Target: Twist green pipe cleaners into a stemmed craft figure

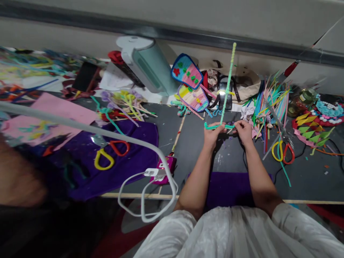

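Note:
Above the dark table, my left hand [214, 134] is closed on a pipe cleaner piece [227, 93]. Its long stem, green fading to yellow at the tip, points away from me, with a small yellow crossbar partway along. A teal pipe cleaner [211, 126] crosses the stem's near end and curls up at its left end. My right hand [244, 131] pinches the right end of that teal bar between thumb and fingers. Just beyond the stem lie a phone [225, 102] and two fan-shaped pipe cleaner pieces [187, 71].
Bundled pipe cleaners [272, 104], scissors [283, 152] and a glass jar [303, 100] stand to the right. Leftward are a pale green box-like device [152, 68], more scissors [104, 159] on purple cloth [139, 143], a magenta power bank [170, 168] with a white cable, and another person's blurred arm [18, 172].

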